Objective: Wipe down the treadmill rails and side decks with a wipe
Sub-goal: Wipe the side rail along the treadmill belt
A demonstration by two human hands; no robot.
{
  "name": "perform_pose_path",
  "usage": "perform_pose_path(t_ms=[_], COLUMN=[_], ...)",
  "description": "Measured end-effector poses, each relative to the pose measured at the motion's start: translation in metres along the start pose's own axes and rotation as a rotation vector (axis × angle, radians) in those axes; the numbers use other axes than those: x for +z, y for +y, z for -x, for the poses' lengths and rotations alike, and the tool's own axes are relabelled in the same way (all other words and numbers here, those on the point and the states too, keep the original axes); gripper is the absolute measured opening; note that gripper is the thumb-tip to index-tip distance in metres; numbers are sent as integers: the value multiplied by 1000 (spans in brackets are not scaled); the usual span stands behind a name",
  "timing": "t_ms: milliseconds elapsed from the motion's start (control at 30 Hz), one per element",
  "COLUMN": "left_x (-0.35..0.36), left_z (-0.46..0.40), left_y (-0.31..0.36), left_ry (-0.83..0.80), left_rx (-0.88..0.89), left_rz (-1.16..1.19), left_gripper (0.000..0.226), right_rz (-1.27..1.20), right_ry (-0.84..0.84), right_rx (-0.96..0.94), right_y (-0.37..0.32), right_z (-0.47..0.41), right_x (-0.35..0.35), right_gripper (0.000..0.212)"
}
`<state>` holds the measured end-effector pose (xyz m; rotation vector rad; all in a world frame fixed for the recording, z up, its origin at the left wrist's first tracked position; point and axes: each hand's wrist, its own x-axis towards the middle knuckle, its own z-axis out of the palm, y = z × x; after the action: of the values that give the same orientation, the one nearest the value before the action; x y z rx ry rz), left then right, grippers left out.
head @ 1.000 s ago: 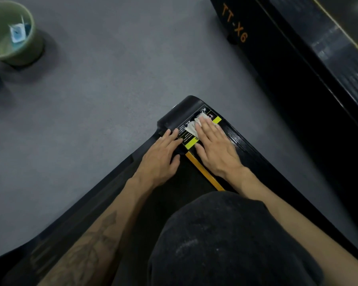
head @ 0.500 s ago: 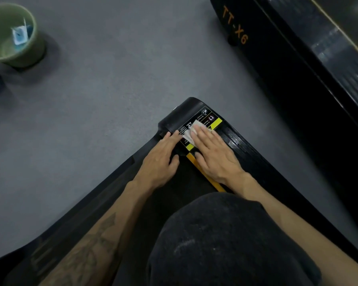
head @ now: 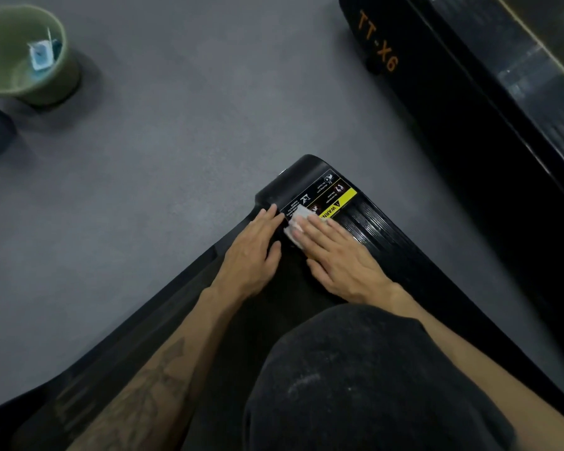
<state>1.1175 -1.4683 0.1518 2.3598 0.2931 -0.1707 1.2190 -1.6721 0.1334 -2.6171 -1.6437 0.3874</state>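
A black treadmill's rear end (head: pixel 303 179) lies below me, with a ribbed side deck (head: pixel 381 232) on its right and a yellow and black warning label (head: pixel 332 196) near the end cap. My right hand (head: pixel 336 255) lies flat with straight fingers, pressing a white wipe (head: pixel 295 219) onto the near edge of the label. Only the wipe's far part shows past the fingertips. My left hand (head: pixel 254 252) rests flat on the treadmill just left of the wipe, fingers straight, holding nothing.
A green bin (head: pixel 26 56) holding a small blue and white packet stands on the grey floor (head: pixel 176 125) at the far left. A second black treadmill (head: pixel 463 92) marked TT-X6 runs along the right. My dark-clad knee (head: pixel 365 385) fills the lower middle.
My right hand has slid the wipe back toward me and to the left, uncovering most of the warning label. My left hand has stayed in place beside it.
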Motion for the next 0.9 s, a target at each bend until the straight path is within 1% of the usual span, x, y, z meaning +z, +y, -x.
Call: perform_pose_path(t_ms=[67,133,233,367,433,500,600,667,767,900], left_x=[1,2,3,4,5,5,4,3,-1,-3], left_z=[-1,0,1,1,1,1,2,4,7,9], left_y=[-3,-6,-9,-10,-10,-9,-9,-11,-13,-13], left_ry=[9,6,-15,-13,-10,-5,-4,-8,-9,-3], left_rx=[-32,-78,-92,-90,-101,-108,-105,-105,-103,-135], left_rz=[-47,-78,-75,-68,-69,-64,-60,-56,-36,-46], left_gripper=[58,57,59,59,59,58,58,58,57,53], right_rz=[-15,-31,2,119,113,100,58,34,76,124], right_ry=[37,48,41,8,29,43,58,52,39,24], right_rx=[143,225,185,-7,-34,5,158,219,135,-26], right_y=[-7,-17,-26,-21,-15,-13,-24,-33,-38,-28], right_z=[-12,-28,-34,-6,6,6,-19,-40,-43,-13], right_x=[-1,-2,0,3,5,6,2,-1,3,6], right_gripper=[66,70,72,70,68,67,68,71,72,68])
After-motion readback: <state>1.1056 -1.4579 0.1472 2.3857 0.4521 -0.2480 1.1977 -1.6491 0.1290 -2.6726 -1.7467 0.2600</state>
